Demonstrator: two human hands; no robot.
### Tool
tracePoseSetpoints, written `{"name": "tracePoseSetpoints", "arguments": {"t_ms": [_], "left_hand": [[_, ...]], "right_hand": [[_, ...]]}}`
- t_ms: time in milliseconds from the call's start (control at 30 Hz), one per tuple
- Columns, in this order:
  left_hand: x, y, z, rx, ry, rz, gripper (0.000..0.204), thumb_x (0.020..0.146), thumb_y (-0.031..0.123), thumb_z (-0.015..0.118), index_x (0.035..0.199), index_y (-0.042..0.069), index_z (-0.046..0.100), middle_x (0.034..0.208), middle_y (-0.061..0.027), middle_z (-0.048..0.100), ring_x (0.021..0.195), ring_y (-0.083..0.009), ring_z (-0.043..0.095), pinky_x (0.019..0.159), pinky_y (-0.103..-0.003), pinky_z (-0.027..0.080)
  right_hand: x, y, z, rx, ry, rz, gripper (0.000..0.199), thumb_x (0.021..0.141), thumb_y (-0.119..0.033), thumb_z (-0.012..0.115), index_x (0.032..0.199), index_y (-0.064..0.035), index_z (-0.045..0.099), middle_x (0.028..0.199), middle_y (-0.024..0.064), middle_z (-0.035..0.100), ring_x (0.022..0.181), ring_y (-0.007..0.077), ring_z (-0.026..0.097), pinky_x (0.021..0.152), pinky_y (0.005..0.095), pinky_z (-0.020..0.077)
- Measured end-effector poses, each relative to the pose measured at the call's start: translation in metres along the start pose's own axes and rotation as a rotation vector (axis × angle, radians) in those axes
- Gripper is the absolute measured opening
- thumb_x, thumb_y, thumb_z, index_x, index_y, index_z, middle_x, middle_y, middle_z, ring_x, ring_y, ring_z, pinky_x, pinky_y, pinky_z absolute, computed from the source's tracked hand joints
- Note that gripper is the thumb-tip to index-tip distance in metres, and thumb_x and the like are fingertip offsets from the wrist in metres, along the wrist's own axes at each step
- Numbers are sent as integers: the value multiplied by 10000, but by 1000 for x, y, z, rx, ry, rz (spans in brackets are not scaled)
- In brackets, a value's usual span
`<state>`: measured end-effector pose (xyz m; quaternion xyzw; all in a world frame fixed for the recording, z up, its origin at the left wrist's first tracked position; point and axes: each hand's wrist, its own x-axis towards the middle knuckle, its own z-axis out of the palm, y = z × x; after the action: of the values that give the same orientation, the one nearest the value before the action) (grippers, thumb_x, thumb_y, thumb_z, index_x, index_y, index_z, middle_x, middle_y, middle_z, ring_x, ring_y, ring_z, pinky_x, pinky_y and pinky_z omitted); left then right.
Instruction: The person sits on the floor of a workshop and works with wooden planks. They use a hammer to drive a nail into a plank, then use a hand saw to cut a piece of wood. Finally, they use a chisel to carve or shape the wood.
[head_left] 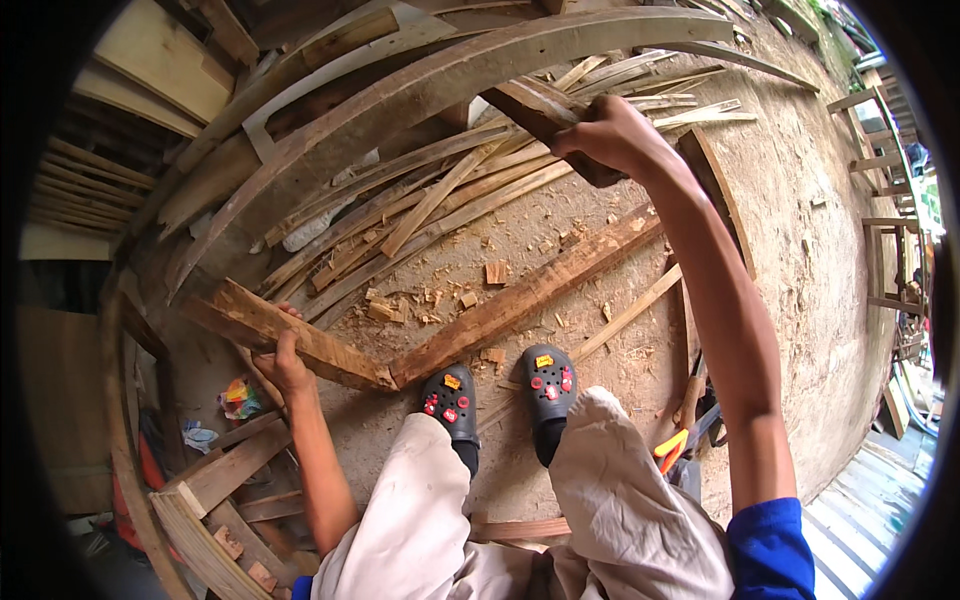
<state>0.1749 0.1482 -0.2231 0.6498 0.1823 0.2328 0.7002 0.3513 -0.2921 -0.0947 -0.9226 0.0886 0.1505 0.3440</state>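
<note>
Loose wooden strips (440,201) lie heaped on the dirt ground (810,310), wood chips (496,272) scattered beside them. Crumpled multicoloured wrapper (240,399) at left; orange handle (672,446) at right. Pale ribbed sheeting (850,520), lower right.

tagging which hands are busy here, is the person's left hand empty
No, the left hand grips a rough wooden beam, with the thumb on its near side.

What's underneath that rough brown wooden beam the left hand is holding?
Dusty brown ground shows on the near side of the rough brown wooden beam, and long thin pale wooden strips past its far side. Whatever lies directly beneath it is covered.
</note>
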Motion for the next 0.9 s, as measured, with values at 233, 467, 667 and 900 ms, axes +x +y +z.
{"name": "tracePoseSetpoints", "arguments": {"t_ms": [233, 467, 667, 900], "left_hand": [[-6, 2, 2, -30, 18, 37, 402, 740, -32, 570, 1135, -92, 605, 1080, -163, 680, 951, -229, 672, 904, -357, 541], [-1, -6, -6, -32, 18, 6, 451, 741, -28, 589, 1185, -102, 568, 1096, -183, 665, 988, -249, 661, 931, -367, 537], [19, -3, -11, -99, -52, 7, 550, 733, -38, 567, 1276, -113, 507, 1151, -193, 639, 1045, -270, 646, 1003, -388, 511], [89, 7, -34, -78, -176, 36, 642, 731, -33, 493, 1371, -67, 458, 1254, -162, 588, 1178, -287, 595, 1094, -419, 452]], "right_hand": [[-85, 95, 60, 218, -25, 18, 738, 764, -231, 749, 1341, 81, 412, 1046, 288, 641, 833, 306, 688, 670, 421, 592], [-188, 190, 129, 204, 317, 14, 860, 740, -191, 803, 1419, 31, 326, 1150, 275, 644, 1084, 365, 651, 975, 450, 492], [-237, 255, 150, 385, 452, 175, 822, 775, -158, 797, 1424, 20, 325, 1197, 221, 613, 1096, 287, 614, 985, 395, 471], [-261, 262, 172, 413, 490, 195, 871, 780, -235, 817, 1436, 53, 321, 1268, 275, 576, 1188, 345, 583, 1047, 419, 431]]}}
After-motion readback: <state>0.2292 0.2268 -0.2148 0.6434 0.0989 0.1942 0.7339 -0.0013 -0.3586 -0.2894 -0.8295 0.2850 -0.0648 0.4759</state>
